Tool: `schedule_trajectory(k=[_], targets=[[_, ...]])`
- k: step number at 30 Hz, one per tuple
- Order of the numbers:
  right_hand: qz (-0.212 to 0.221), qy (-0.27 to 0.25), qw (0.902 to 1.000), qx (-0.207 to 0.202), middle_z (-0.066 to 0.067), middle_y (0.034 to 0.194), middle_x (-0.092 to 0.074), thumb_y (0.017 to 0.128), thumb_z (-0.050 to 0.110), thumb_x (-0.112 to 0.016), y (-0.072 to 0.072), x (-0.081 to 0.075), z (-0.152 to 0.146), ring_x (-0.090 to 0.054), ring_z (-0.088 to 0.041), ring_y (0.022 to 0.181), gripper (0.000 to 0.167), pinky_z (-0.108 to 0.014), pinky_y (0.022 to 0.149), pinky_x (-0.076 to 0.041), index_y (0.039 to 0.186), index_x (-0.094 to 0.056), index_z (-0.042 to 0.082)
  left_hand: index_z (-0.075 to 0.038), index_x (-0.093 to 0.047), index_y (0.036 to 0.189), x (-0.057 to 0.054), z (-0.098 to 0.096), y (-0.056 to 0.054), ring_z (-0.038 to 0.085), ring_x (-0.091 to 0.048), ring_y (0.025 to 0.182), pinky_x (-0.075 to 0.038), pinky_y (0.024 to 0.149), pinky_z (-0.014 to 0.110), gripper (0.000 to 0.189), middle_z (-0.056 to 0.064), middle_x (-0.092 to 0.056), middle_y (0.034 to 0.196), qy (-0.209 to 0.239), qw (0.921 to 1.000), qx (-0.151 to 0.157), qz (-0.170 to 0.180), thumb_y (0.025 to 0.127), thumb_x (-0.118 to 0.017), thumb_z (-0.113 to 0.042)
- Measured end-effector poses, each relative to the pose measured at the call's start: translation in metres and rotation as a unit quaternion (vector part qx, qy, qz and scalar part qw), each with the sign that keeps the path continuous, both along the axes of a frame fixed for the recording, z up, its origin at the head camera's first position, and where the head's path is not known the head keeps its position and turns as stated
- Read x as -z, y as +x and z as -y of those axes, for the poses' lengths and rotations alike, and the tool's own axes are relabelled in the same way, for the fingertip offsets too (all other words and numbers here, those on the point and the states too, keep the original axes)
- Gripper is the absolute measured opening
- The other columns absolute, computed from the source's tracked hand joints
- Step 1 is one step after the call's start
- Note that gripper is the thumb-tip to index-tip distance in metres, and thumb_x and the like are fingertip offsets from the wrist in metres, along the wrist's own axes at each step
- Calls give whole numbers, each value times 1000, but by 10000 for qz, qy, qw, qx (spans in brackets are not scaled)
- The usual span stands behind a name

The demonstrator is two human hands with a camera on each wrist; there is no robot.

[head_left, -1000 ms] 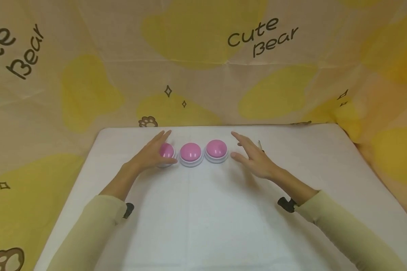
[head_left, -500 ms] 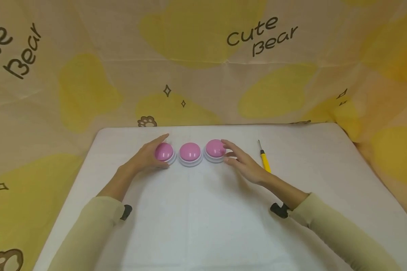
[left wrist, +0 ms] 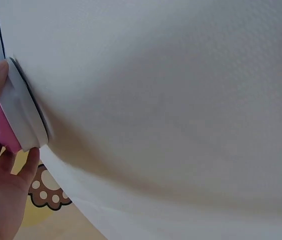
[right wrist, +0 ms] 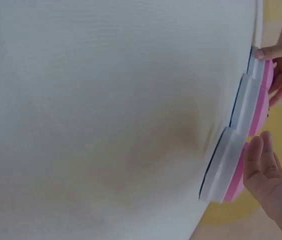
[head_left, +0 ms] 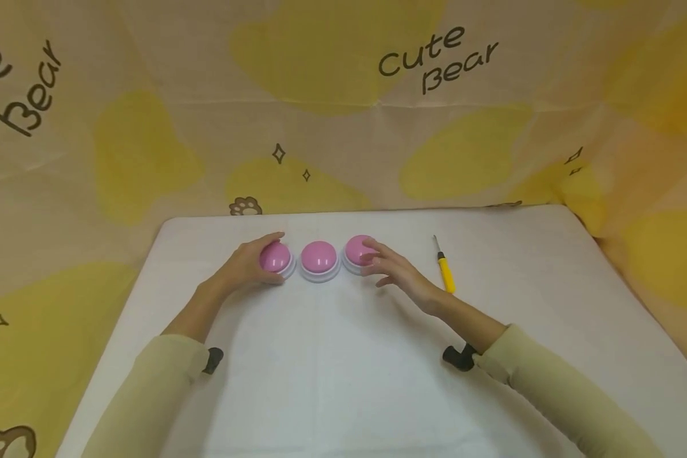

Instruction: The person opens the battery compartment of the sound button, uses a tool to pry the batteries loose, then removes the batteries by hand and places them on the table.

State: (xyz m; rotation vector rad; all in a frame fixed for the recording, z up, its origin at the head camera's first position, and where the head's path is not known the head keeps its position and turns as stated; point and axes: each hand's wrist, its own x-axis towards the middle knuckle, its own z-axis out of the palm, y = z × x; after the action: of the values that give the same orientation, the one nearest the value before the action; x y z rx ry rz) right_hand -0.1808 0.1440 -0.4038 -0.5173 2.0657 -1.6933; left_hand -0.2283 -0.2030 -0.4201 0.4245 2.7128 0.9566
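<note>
Three round pink-domed push buttons on white bases stand in a row toward the table's far side. Around the left push button point(head_left: 275, 257), my left hand point(head_left: 242, 265) holds the base between thumb and fingers; the left wrist view shows the thumb on one side of the white base point(left wrist: 22, 112) and fingertips on the other. The middle push button point(head_left: 319, 256) is untouched. At the right push button point(head_left: 356, 249), my right hand point(head_left: 405, 277) hovers with loosely bent fingers over its right part, partly covering it. Whether these fingers touch the dome, I cannot tell.
A yellow-handled screwdriver point(head_left: 445, 272) lies right of the right hand, tip pointing away. The white table point(head_left: 332, 369) ends just behind the buttons, where a yellow patterned cloth point(head_left: 320, 83) hangs.
My right hand has moved left from beside the right button to over it, uncovering the screwdriver. My left hand has gone from reaching over the left button to holding its sides.
</note>
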Motion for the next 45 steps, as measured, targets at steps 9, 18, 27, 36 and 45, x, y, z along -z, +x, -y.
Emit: schedule_trajectory(k=[9, 18, 27, 36, 45], targets=[[146, -22, 9997, -199, -19, 152, -41, 102, 34, -40, 4, 10, 14, -53, -36, 123, 59, -56, 101, -41, 155, -28, 11, -14, -42, 150, -13, 0, 3, 35, -48, 127, -42, 104, 52, 87, 16, -46, 146, 387, 9989, -203, -154, 76, -87, -24], [-36, -20, 9999, -156, -22, 147, -45, 102, 26, -49, 4, 11, 23, -57, -40, 117, 57, -58, 96, -45, 154, -32, 8, -17, -46, 148, -17, -4, 7, 34, -43, 134, -44, 102, 51, 85, 9, -45, 150, 1426, 9879, -588, 131, 76, -87, -35], [-338, -89, 9991, -257, -24, 142, -50, 100, 18, -55, 4, 13, 28, -61, -32, 114, 55, -57, 89, -50, 150, -38, 4, -16, -47, 148, -16, -16, 14, 34, -47, 131, -42, 104, 53, 77, 10, -48, 146, 2316, 9707, -377, 527, 82, -84, -27], [-593, -270, 9977, -161, -24, 138, -53, 100, 14, -58, 7, 10, 34, -64, -32, 111, 54, -55, 91, -50, 149, -38, 3, -18, -46, 148, -18, -31, 21, 32, -47, 134, -49, 98, 41, 65, 9, -44, 148, 3117, 9447, -345, 954, 90, -75, -25], [-880, -223, 9958, -152, -24, 132, -56, 96, 10, -64, 8, 8, 39, -67, -27, 99, 56, -39, 87, -54, 146, -40, 0, -11, -38, 150, -19, -50, 31, 34, -47, 131, -53, 91, 40, 55, 13, -42, 149, 3792, 9131, -125, 1490, 100, -59, -20]])
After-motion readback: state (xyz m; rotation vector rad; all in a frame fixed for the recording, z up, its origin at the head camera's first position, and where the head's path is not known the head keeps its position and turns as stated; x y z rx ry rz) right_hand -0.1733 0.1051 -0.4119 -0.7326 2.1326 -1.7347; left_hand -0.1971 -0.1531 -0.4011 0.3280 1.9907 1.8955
